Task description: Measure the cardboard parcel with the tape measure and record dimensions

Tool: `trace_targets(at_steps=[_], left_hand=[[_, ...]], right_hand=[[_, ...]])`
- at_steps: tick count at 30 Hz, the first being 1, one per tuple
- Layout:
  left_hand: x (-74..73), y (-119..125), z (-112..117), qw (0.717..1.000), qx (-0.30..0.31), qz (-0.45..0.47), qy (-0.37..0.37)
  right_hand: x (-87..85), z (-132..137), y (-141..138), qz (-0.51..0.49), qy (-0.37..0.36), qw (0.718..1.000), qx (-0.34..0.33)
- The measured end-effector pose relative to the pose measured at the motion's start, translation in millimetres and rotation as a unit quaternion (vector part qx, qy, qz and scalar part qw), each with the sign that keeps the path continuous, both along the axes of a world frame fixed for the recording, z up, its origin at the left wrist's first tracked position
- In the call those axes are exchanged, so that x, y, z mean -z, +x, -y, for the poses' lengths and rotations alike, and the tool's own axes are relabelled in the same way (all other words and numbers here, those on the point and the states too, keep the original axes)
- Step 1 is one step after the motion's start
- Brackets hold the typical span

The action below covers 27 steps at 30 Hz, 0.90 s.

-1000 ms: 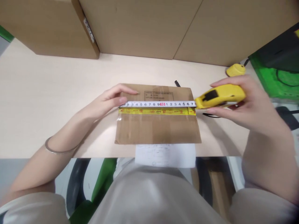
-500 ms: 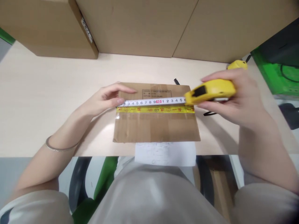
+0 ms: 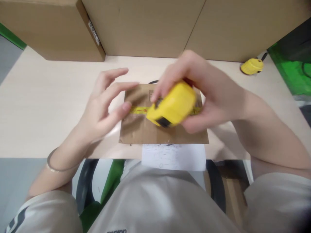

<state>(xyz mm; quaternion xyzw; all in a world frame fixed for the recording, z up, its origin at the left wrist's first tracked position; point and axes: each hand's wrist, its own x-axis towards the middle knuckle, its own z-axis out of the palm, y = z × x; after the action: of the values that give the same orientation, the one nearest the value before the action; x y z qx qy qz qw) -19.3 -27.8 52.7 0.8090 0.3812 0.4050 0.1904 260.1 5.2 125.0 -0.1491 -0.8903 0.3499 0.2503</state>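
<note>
My right hand (image 3: 194, 87) grips a yellow tape measure (image 3: 176, 105), tilted and a little blurred, over the middle of a cardboard box (image 3: 136, 129). No stretched-out blade shows from the tape measure. Yellow packing tape (image 3: 139, 110) with red marks runs across the box's top. At the box's left edge is my left hand (image 3: 107, 103), empty, its fingers apart and the thumb over the corner of the top. The printed label on the box is mostly hidden behind my right hand.
A paper sheet with writing (image 3: 173, 158) sticks out from under the box over the table's front edge. Another yellow tape measure (image 3: 252, 66) lies at the back right. Large cardboard boxes (image 3: 145, 29) line the back of the table (image 3: 60, 97).
The tape measure's blade, stretched along the box before, is out of sight now. My right hand has brought the tape measure left over the box. My left hand's fingers have come off it and spread.
</note>
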Motion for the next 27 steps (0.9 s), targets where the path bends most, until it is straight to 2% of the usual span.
trace_targets(at_steps=[1, 2, 4, 6, 9, 13, 17, 22, 24, 27], left_hand=[[-9.1, 7, 16, 0.997, -0.021, -0.047, 0.053], [-15.5, 14, 30, 0.993, -0.008, -0.071, 0.098], [-19.2, 30, 53, 0.981, 0.074, -0.119, 0.130], [-13.4, 43, 65, 0.974, 0.113, -0.160, 0.115], [-1.5, 50, 65, 0.972, 0.124, -0.165, 0.108], [-0.4, 47, 60, 0.952, 0.141, -0.229, 0.148], [-6.9, 48, 61, 0.927, 0.130, -0.307, 0.174], [-8.2, 53, 62, 0.921, 0.120, -0.320, 0.185], [-8.4, 53, 61, 0.921, 0.120, -0.320, 0.186], [-8.1, 51, 60, 0.924, 0.122, -0.314, 0.181]], right_hand=[[-2.7, 7, 12, 0.013, -0.028, 1.000, -0.008], [-4.6, 14, 23, 0.038, -0.049, 0.998, -0.020], [-4.8, 26, 37, 0.094, -0.061, 0.993, -0.040], [-0.4, 32, 43, 0.119, -0.049, 0.990, -0.058], [9.0, 27, 41, 0.094, -0.027, 0.993, -0.065], [16.5, -5, 37, 0.070, -0.071, 0.994, -0.047], [25.0, -58, 39, 0.029, -0.158, 0.987, 0.000], [45.0, -119, 41, -0.026, -0.236, 0.970, 0.058], [50.4, -131, 41, -0.024, -0.245, 0.967, 0.060], [48.5, -130, 43, -0.001, -0.230, 0.970, 0.077]])
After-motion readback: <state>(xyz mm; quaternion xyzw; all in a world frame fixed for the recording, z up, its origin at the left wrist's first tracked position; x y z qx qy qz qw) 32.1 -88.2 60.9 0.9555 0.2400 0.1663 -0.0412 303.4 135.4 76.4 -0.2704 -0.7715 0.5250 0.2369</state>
